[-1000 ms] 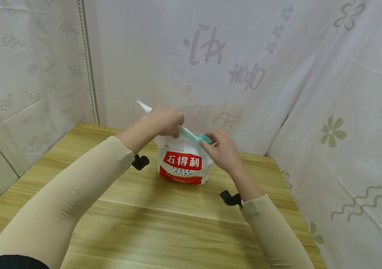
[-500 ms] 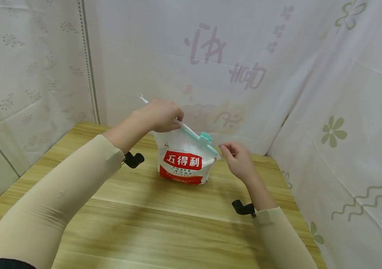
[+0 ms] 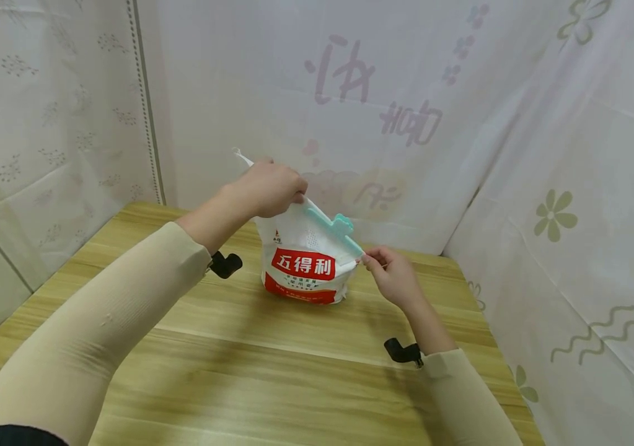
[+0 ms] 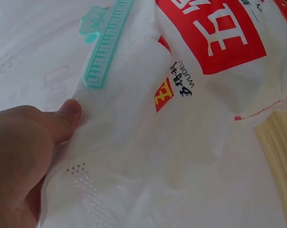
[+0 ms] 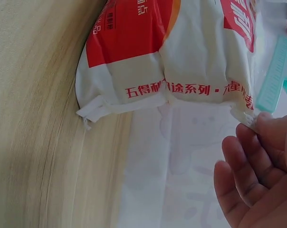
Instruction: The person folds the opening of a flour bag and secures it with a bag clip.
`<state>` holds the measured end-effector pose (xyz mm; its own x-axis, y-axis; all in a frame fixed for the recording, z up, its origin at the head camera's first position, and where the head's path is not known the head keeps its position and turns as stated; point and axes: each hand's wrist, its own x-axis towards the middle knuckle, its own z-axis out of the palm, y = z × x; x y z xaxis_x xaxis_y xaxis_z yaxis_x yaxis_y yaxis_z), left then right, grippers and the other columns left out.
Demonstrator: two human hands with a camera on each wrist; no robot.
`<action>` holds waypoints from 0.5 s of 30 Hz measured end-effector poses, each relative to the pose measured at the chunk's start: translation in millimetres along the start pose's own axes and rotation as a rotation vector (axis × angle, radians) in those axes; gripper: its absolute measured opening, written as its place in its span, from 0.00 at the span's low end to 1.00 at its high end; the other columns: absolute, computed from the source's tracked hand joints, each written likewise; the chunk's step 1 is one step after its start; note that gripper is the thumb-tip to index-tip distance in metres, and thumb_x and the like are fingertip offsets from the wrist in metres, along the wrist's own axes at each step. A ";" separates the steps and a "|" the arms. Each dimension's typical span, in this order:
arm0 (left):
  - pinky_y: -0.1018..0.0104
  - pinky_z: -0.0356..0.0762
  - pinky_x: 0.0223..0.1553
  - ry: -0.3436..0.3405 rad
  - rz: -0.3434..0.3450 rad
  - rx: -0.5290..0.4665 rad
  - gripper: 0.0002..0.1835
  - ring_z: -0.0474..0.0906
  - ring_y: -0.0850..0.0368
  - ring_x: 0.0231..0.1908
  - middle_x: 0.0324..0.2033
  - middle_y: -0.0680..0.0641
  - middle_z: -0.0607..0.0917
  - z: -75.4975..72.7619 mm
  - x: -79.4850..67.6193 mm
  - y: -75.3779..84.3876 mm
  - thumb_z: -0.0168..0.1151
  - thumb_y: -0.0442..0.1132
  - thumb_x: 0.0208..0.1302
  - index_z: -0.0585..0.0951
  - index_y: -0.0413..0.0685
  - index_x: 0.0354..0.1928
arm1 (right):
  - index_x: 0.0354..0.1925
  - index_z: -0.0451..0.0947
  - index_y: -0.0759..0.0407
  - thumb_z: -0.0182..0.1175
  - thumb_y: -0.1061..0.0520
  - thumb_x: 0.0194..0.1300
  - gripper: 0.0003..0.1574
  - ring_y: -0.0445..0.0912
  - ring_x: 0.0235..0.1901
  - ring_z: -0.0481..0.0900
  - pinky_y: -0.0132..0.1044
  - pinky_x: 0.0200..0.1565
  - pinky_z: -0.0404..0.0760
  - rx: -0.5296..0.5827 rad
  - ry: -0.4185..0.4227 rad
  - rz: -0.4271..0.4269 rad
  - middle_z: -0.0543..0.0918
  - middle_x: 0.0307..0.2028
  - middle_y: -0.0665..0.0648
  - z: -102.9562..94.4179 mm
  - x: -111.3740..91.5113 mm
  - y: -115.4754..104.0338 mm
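Observation:
A white bag with red panels (image 3: pixel 302 265) stands on the wooden table, its top edge slanting down to the right. A mint-green sealing clip (image 3: pixel 341 227), long and flat with a scalloped tab, sits along that edge. My left hand (image 3: pixel 272 188) pinches the folded top edge left of the clip; in the left wrist view the thumb of the left hand (image 4: pixel 27 137) lies on the white plastic just short of the clip's end. My right hand (image 3: pixel 395 272) pinches the bag's right corner, beside the clip's lower end. The right wrist view shows thumb and forefinger of the right hand (image 5: pixel 260 161) on that corner.
The wooden table (image 3: pixel 238 384) spreads out in front of the bag. A pale printed curtain (image 3: pixel 227 80) hangs close behind the bag, with more curtain along both sides. A black wrist camera (image 3: pixel 402 351) juts from the right wrist, another black camera (image 3: pixel 226 265) from the left.
My right hand has let go of the clip, moved right and down, and now pinches the bag's right corner. My left hand keeps hold of the top edge, raised slightly.

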<state>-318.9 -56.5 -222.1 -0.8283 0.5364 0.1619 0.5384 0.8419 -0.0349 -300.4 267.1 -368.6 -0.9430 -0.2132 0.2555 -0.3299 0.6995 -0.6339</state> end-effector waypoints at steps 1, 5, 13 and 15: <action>0.37 0.72 0.73 -0.001 -0.003 0.012 0.12 0.87 0.47 0.56 0.52 0.48 0.92 -0.2 2.0 0.2 0.59 0.46 0.85 0.88 0.51 0.54 | 0.51 0.86 0.61 0.60 0.51 0.85 0.15 0.58 0.43 0.86 0.37 0.37 0.82 -0.011 0.002 0.003 0.89 0.41 0.62 0.5 1.0 0.3; 0.37 0.68 0.74 -0.004 -0.011 0.069 0.11 0.85 0.46 0.56 0.53 0.48 0.92 -1.3 9.3 2.3 0.58 0.45 0.84 0.88 0.52 0.54 | 0.51 0.84 0.62 0.57 0.52 0.86 0.14 0.56 0.42 0.86 0.38 0.37 0.81 -0.033 -0.001 0.010 0.88 0.41 0.64 2.2 4.0 -0.7; 0.32 0.46 0.86 0.038 -0.007 0.126 0.12 0.80 0.42 0.66 0.57 0.47 0.90 -2.6 13.4 3.4 0.61 0.47 0.83 0.89 0.55 0.58 | 0.52 0.81 0.62 0.53 0.53 0.88 0.14 0.56 0.46 0.87 0.40 0.40 0.83 -0.028 -0.028 0.059 0.88 0.44 0.63 7.1 8.1 -0.8; 0.33 0.42 0.86 0.064 -0.002 0.104 0.13 0.79 0.42 0.67 0.57 0.47 0.89 -2.0 11.2 0.6 0.62 0.49 0.83 0.89 0.55 0.57 | 0.53 0.81 0.61 0.53 0.53 0.88 0.15 0.56 0.46 0.87 0.40 0.40 0.83 -0.025 -0.032 0.071 0.88 0.44 0.63 8.2 8.7 -0.4</action>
<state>-327.5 -50.1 -218.3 -0.8162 0.5323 0.2246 0.5147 0.8465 -0.1358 -308.9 259.3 -372.1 -0.9650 -0.1841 0.1865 -0.2613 0.7302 -0.6313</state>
